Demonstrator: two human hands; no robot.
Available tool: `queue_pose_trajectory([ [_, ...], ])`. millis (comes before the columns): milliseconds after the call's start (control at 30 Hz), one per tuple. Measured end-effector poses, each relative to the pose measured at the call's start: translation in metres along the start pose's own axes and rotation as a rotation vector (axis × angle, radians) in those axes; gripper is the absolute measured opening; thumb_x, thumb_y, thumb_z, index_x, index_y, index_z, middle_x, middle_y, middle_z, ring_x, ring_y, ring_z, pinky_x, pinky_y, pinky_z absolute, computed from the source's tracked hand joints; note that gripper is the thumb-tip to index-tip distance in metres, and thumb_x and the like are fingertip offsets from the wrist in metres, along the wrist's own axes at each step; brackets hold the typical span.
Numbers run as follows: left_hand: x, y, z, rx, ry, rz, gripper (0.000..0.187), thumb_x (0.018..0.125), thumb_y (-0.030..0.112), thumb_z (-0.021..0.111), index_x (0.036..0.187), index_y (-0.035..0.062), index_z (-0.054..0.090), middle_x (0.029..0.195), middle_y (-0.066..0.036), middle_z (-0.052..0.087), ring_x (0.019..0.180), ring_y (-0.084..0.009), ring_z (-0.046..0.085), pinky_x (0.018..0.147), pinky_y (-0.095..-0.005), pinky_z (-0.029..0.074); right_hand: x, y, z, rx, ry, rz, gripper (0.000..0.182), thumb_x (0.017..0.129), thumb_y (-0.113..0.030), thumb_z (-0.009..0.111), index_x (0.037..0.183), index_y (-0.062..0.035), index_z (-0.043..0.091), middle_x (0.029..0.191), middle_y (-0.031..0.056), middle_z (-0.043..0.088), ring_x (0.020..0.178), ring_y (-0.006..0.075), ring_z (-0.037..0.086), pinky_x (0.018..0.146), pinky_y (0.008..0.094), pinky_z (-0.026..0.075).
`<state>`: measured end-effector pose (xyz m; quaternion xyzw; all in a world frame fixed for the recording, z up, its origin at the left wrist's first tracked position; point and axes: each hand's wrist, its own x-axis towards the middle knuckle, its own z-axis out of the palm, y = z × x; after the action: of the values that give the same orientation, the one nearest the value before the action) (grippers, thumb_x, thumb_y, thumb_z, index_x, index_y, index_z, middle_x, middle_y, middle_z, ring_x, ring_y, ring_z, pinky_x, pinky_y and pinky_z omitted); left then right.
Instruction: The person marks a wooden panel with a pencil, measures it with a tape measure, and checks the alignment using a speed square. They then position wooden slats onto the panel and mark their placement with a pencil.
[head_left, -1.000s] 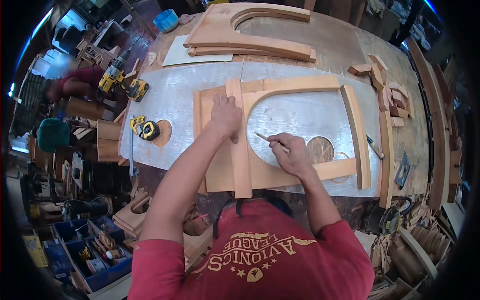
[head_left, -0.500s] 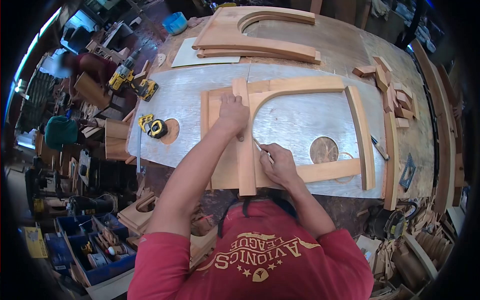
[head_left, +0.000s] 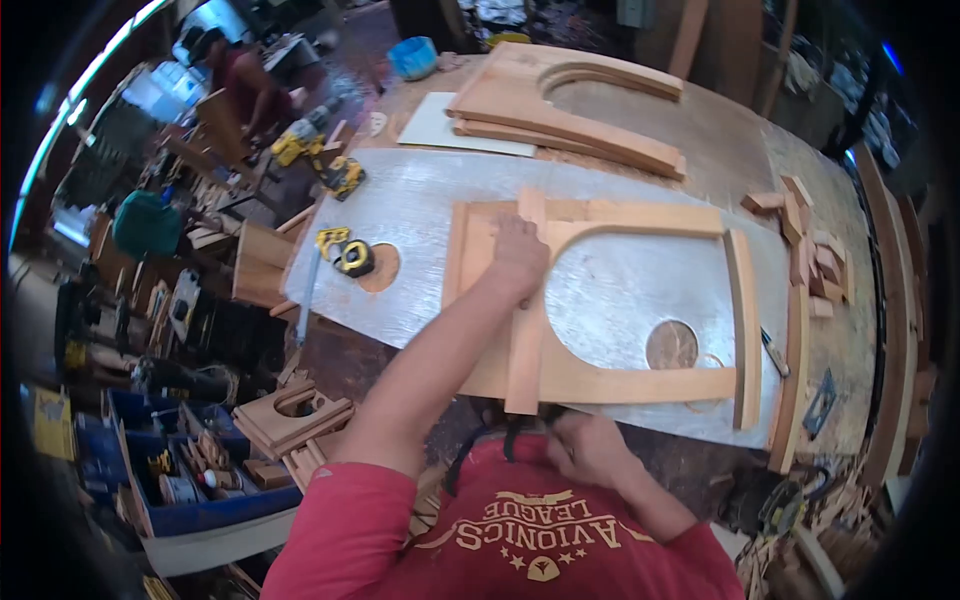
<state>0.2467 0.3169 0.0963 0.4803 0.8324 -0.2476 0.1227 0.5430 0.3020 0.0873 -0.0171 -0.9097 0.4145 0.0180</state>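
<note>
My left hand grips a narrow wooden strip, which lies across a flat wooden panel with an arched cut-out. The fingers wrap over the strip's edge and hold it down on the panel. My right hand is drawn back beside my chest near the shirt collar, off the panel. Its fingers are curled, and whatever they hold is hidden. A separate wooden strip stands along the panel's right end.
The metal-topped table carries a yellow tape measure, a cordless drill, and a marker. Stacked arched panels lie at the back, wood blocks at the right. Another person sits far left.
My right hand has pulled back from the strip's edge toward my chest; the pencil it held is out of sight. My left hand stays on the strip. The view has shifted.
</note>
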Motion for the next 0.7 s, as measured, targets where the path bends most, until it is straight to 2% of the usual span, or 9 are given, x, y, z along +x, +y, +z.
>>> queue_pose_trajectory([
  [67,0.012,-0.002,0.017,-0.016,0.046,-0.016,0.081,0.053,0.031,0.097,0.128,0.0129,0.071,0.148,-0.019,0.051,0.141,-0.0434,0.041,0.113,-0.0672,0.024,-0.011,-0.013,-0.003,0.053,-0.196,0.000,0.021,0.081,-0.022,0.065,0.092,-0.0056,0.072,0.081,0.0186,0.070,0.076,0.0394,0.068,0.070,0.0484,0.055],
  [133,-0.001,-0.003,0.018,-0.047,0.210,-0.015,0.055,0.052,0.029,0.093,0.102,0.0121,0.081,0.119,-0.013,0.066,0.123,-0.0339,0.054,0.111,-0.0573,0.030,-0.013,-0.010,-0.006,0.074,-0.204,0.028,0.021,0.079,-0.023,0.067,0.091,-0.0067,0.073,0.081,0.0184,0.070,0.076,0.0382,0.069,0.070,0.0470,0.056],
  [267,0.004,0.002,0.027,-0.103,0.232,-0.076,0.061,0.053,0.027,0.094,0.110,0.0103,0.079,0.129,-0.017,0.062,0.131,-0.0369,0.049,0.110,-0.0609,0.028,-0.011,-0.011,-0.027,0.119,-0.214,0.179,0.022,0.076,-0.025,0.071,0.088,-0.0064,0.074,0.082,0.0187,0.071,0.077,0.0360,0.070,0.072,0.0430,0.057],
  [300,0.005,0.002,0.027,-0.121,0.246,-0.088,0.063,0.053,0.026,0.094,0.112,0.0099,0.078,0.132,-0.018,0.061,0.133,-0.0377,0.048,0.110,-0.0616,0.027,-0.015,0.001,-0.023,0.187,-0.165,0.145,0.020,0.075,-0.021,0.073,0.086,-0.0048,0.074,0.079,0.0169,0.072,0.075,0.0336,0.071,0.071,0.0397,0.057],
  [400,-0.009,0.001,0.002,-0.078,0.018,-0.055,0.043,0.095,0.028,0.058,0.135,0.0121,0.067,0.157,-0.021,0.041,0.145,-0.0457,0.032,0.112,-0.0705,0.020,-0.025,0.006,-0.025,0.237,-0.081,0.222,0.017,0.075,-0.017,0.074,0.086,-0.0032,0.073,0.078,0.0153,0.072,0.073,0.0293,0.072,0.070,0.0383,0.057],
  [500,-0.006,0.002,0.008,-0.165,0.137,-0.073,0.078,0.049,0.023,0.099,0.122,0.0065,0.074,0.142,-0.020,0.053,0.138,-0.0420,0.042,0.110,-0.0654,0.030,-0.036,0.004,-0.026,0.362,0.014,0.350,0.018,0.081,-0.015,0.075,0.085,0.0011,0.071,0.077,0.0165,0.072,0.070,0.0261,0.071,0.065,0.0366,0.055],
  [533,-0.006,0.000,0.010,-0.187,0.123,-0.075,0.079,0.049,0.022,0.099,0.122,0.0058,0.073,0.143,-0.021,0.052,0.138,-0.0420,0.041,0.110,-0.0644,0.032,-0.042,0.005,-0.022,0.401,0.052,0.386,0.018,0.083,-0.016,0.075,0.085,0.0019,0.071,0.076,0.0171,0.072,0.069,0.0260,0.071,0.064,0.0364,0.054],
  [633,-0.006,-0.003,0.014,-0.243,0.107,-0.057,0.078,0.050,0.021,0.100,0.122,0.0037,0.073,0.144,-0.023,0.051,0.138,-0.0414,0.042,0.110,-0.0608,0.037,-0.051,0.013,-0.011,0.333,0.306,0.227,0.022,0.091,-0.016,0.068,0.081,0.0030,0.064,0.075,0.0179,0.066,0.066,0.0315,0.065,0.063,0.0402,0.050],
  [700,-0.005,-0.010,0.022,-0.268,0.118,-0.011,0.077,0.052,0.024,0.099,0.121,0.0023,0.073,0.143,-0.024,0.051,0.136,-0.0400,0.046,0.109,-0.0577,0.041,-0.053,0.018,-0.013,0.122,0.404,0.139,0.020,0.095,-0.012,0.064,0.081,0.0017,0.059,0.072,0.0156,0.060,0.065,0.0291,0.059,0.063,0.0392,0.047],
])
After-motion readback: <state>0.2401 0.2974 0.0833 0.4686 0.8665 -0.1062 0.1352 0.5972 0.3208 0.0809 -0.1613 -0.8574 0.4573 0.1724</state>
